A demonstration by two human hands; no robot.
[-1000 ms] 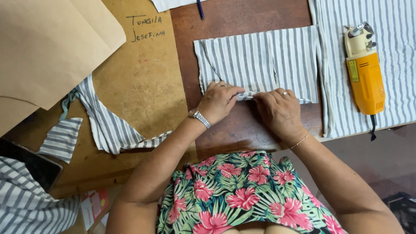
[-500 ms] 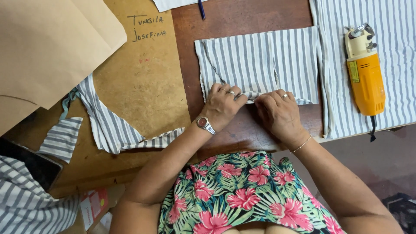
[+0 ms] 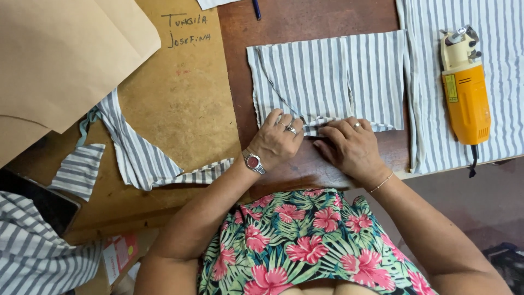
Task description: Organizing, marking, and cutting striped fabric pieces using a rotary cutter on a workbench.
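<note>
So the striped fabric piece is lying flat on the dark wooden counter, right in front of the person, and both hands are down on its near edge. The left hand has its fingers curled and pinching the bottom hem near the middle, and the right hand is just beside it, fingers bent, pressing and gripping the same little rolled-up bit of edge. Neither hand is wide open, both are partly closed on cloth, though I can't quite tell how much fabric is actually tucked under the fingertips since the knuckles hide it. Looks like a thin knit, grey and white stripes, so I'd guess super light and floppy with zero stiffness: it'll curl at cut edges (you can see it rolling already) and stretch if you tug one spot. Best hold is probably along the edge with two hands spread apart, or flat palms to smooth it, not a single pinch in the middle. Not fragile, and not slippery on wood. To the right there's a yellow electric cutter sitting on a bigger striped cloth, well apart from the hands. Off to the left are striped scraps on a brown board, with kraft paper patterns above.
</note>
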